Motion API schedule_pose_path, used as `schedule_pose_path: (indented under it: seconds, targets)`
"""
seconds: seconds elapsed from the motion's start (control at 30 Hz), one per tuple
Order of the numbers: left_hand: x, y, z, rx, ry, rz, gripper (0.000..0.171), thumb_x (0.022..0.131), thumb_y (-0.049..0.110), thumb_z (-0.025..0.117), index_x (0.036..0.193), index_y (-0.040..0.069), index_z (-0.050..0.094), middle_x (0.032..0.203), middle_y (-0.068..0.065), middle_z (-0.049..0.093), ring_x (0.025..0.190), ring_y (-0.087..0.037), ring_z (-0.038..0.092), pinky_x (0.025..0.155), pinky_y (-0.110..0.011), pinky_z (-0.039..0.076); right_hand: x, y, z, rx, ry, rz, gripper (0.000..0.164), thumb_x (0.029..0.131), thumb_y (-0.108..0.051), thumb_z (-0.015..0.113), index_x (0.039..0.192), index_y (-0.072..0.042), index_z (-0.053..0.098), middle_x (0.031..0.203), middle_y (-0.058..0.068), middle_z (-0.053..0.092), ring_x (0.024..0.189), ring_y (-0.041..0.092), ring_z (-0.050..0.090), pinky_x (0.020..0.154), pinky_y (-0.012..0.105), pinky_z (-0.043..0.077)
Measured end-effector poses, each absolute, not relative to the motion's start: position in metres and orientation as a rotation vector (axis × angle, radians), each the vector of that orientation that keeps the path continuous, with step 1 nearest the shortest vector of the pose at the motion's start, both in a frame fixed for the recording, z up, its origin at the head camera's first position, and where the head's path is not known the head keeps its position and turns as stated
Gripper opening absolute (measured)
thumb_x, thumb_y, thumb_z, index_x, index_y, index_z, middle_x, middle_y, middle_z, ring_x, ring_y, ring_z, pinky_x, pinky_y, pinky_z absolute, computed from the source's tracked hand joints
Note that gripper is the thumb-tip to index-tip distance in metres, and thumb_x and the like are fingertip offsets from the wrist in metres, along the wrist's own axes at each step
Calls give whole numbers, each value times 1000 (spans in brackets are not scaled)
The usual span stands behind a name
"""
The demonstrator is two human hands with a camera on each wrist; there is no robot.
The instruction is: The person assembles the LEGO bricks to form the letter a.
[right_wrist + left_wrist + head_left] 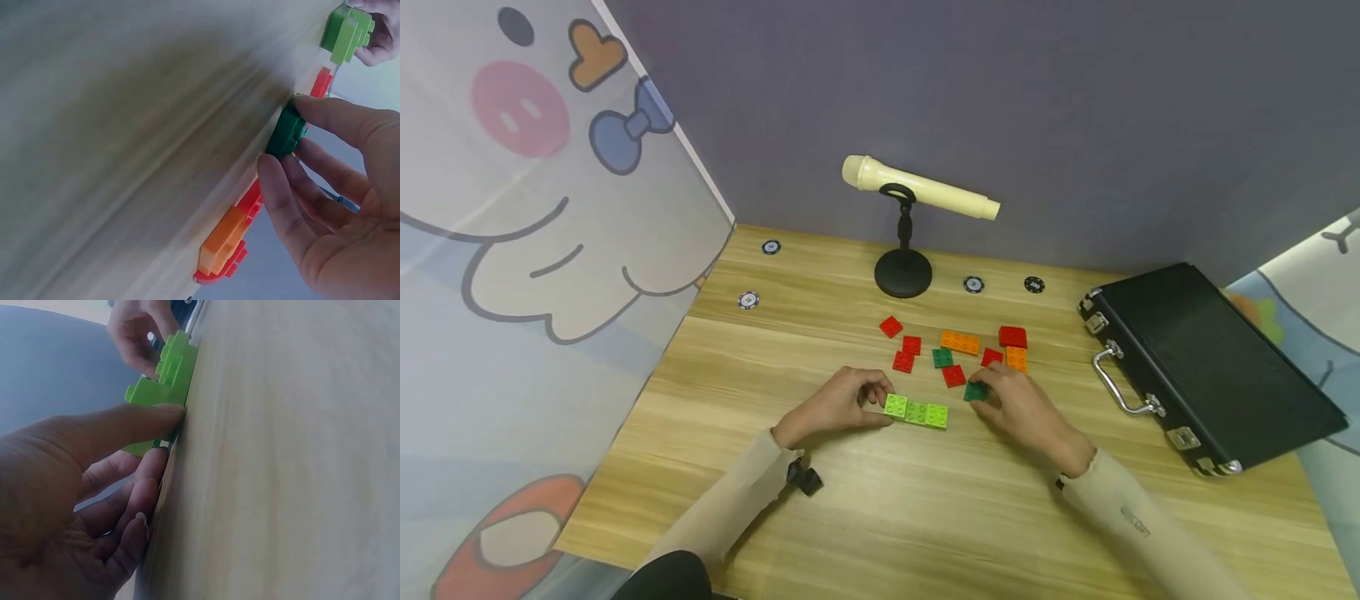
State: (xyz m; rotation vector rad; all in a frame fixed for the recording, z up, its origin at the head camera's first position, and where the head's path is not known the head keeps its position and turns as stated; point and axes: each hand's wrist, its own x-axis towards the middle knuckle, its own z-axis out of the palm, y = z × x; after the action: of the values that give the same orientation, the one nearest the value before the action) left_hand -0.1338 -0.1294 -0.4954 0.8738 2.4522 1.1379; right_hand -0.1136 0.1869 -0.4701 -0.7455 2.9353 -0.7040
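Note:
My left hand (842, 402) holds the left end of a lime-green block assembly (917, 412), thumb on the near side and fingers behind it. In the left wrist view the green blocks (178, 372) have raised ends and a lower middle, close along the tabletop. A dark green block (288, 130) is pinched between the thumb and fingers of my right hand (1017, 408), just right of the lime-green assembly. Beyond the hands lie several red blocks (953, 376), another dark green block (942, 357) and two orange blocks (960, 342).
A cream microphone (925, 188) rests on a black stand (903, 272) at the back. A black case (1210, 367) with a metal handle lies at the right. Several poker chips (748, 300) are scattered along the back and left of the wooden table (865, 533).

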Motion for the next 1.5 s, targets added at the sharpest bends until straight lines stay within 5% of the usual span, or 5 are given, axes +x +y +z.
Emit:
schedule_pose_path:
  seconds: [0.63, 0.97, 1.5]
  targets:
    - [-138, -128, -494, 891, 2437, 1141, 32, 76, 23, 86, 101, 19, 67, 86, 7, 69, 78, -7, 60, 68, -20, 49, -90, 147, -458, -892, 2822, -851, 32, 80, -22, 82, 108, -14, 70, 98, -4, 66, 82, 12, 59, 74, 26, 52]
    - [-136, -128, -495, 882, 2441, 1146, 32, 75, 21, 86, 101, 18, 67, 85, 7, 69, 78, -9, 60, 68, -20, 49, -89, 142, -457, -888, 2801, -807, 31, 83, -24, 79, 110, -13, 70, 104, -2, 68, 92, 13, 62, 83, 34, 54]
    - [-137, -131, -499, 909, 2456, 1147, 32, 75, 23, 86, 101, 19, 68, 84, 10, 67, 77, -5, 59, 67, -18, 49, -91, 141, -462, -876, 2792, -823, 31, 84, -26, 78, 111, -14, 71, 102, -3, 68, 88, 8, 60, 81, 31, 53]
